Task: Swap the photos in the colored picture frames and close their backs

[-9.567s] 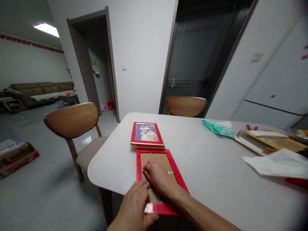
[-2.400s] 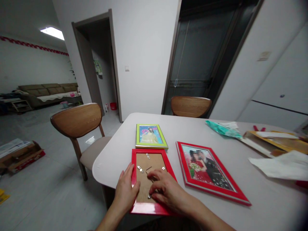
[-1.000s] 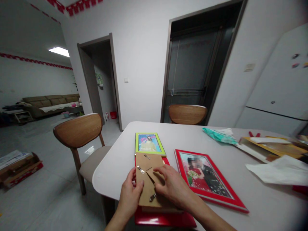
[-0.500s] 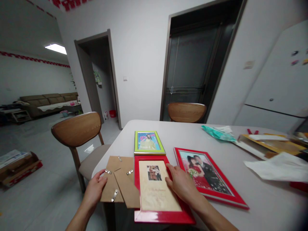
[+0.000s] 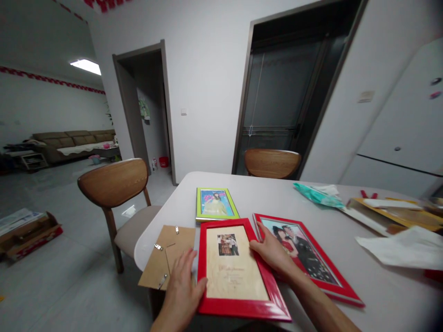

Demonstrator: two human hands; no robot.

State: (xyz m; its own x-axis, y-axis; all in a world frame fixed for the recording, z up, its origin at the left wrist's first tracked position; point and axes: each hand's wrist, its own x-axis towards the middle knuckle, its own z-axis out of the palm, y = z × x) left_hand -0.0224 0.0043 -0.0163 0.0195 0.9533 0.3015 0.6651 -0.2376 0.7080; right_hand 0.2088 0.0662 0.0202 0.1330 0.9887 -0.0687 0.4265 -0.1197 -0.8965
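Note:
A red picture frame (image 5: 242,309) with a cream insert and a small photo lies at the table's near edge, between my hands. My right hand (image 5: 273,251) grips its right side, thumb over the inner border. On the opposite side, my left hand (image 5: 183,286) holds the left edge, thumb on the border and fingers along the outside. Under and beside that hand is a brown backing board (image 5: 164,249) with metal clips, partly hidden. A second red frame (image 5: 332,272) with a couple's photo lies to the right, and a green frame (image 5: 217,216) lies just behind.
A wooden chair (image 5: 114,182) stands left of the white table (image 5: 263,198), another chair (image 5: 272,162) behind it. Toward the right lie a teal packet (image 5: 320,196), white paper (image 5: 398,246) and a yellowish envelope (image 5: 401,214). A cardboard box (image 5: 31,237) sits on the floor.
My left hand has moved right, from the backing board's left side to the red frame's left edge. The red frame has shifted slightly, and its far edge now overlaps the green frame's near edge in view.

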